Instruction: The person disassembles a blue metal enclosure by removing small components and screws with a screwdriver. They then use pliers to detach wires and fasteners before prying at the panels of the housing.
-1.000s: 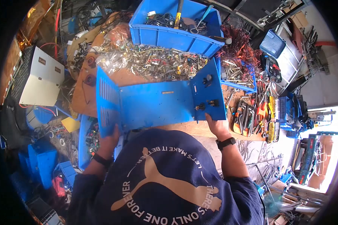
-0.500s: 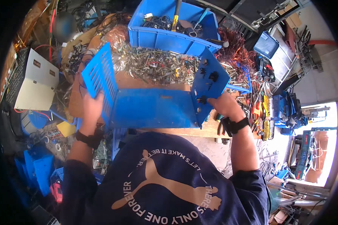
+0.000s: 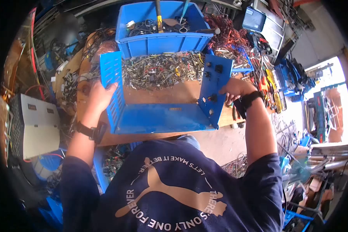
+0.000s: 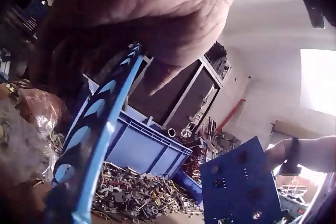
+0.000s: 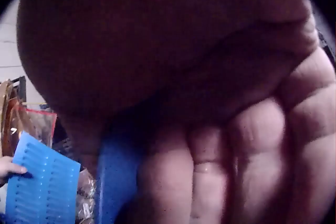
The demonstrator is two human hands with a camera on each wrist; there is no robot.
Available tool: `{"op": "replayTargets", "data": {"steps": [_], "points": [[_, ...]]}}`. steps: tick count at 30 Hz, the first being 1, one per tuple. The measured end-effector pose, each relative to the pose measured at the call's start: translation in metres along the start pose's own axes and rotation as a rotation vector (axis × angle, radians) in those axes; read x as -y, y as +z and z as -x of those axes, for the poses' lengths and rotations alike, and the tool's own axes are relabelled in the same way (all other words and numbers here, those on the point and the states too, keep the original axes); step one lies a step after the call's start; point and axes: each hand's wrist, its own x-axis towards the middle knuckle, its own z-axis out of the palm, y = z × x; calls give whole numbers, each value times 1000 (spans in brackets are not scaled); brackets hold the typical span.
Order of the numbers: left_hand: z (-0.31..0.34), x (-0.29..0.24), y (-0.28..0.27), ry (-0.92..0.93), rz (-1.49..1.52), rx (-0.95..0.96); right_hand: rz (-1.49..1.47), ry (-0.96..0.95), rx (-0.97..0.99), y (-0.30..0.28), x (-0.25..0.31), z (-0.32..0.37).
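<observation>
A blue U-shaped metal casing (image 3: 158,118) is held near the bench's front edge, its flat base toward the person and two side walls standing up. My left hand (image 3: 100,96) grips the slotted left wall (image 3: 113,92), thumb on the inner face; in the left wrist view that wall (image 4: 94,134) runs up into the hand. On the right, my right hand (image 3: 239,88) grips the edge of the other wall (image 3: 214,83), which carries black fittings. Curled fingers (image 5: 215,182) fill the right wrist view beside a strip of blue metal (image 5: 118,176).
Behind the casing, a heap of small metal scrap (image 3: 162,71) covers the wooden bench (image 3: 174,92). A blue crate (image 3: 162,45) with a hammer and cables stands at the back. Pliers and other hand tools (image 3: 270,92) lie to the right, and a white metal box (image 3: 38,123) stands left.
The casing has been lifted and tilted from lying base-up-facing, so its walls now stand more upright. Both hands have moved from the lower corners up along the side walls.
</observation>
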Motion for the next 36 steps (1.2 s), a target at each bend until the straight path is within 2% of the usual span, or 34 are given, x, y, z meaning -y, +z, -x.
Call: {"op": "replayTargets", "data": {"steps": [3, 4, 5, 7, 11, 12, 15, 16, 19, 20, 21, 23, 24, 25, 29, 32, 36], "points": [[8, 8, -6, -27, 143, 38, 124, 39, -28, -8, 16, 1], [10, 21, -8, -45, 40, 31, 148, 47, -32, -11, 18, -4], [17, 26, -7, -24, 84, 71, 173, 53, -40, -14, 22, -7], [35, 33, -8, 4, 175, 135, 179, -16, -166, -16, 27, -8], [40, 28, 7, -24, -64, 174, 86, -99, -266, -18, 26, -19], [34, 33, 9, -23, -44, 191, 70, -103, -289, -18, 25, -20], [22, 50, 13, -24, -24, 246, 339, -210, -510, -5, -2, -39], [20, 48, 12, -23, -49, 263, 340, -310, -741, 7, -8, -35], [16, 36, 6, -1, -44, 284, 210, -237, -763, 19, -6, 4], [15, 32, 5, 10, -28, 287, 223, -202, -660, 20, -10, 10], [14, 29, 4, -19, -31, 308, 234, -281, -666, 28, -22, 10], [11, 26, 1, -75, -42, 361, 285, -243, -505, 45, -33, 6], [10, 24, 1, -87, -21, 378, 344, -298, -594, 55, -38, 4], [10, 23, 0, -98, 0, 396, 282, -310, -631, 59, -41, -4], [17, -27, -5, -139, -75, 396, 327, -335, -631, 41, -47, -14], [34, -17, -12, -162, 10, 379, 338, -417, -574, 24, -52, -23], [56, -68, -14, -348, -162, 431, 452, -530, -457, 2, -43, -35]]}}
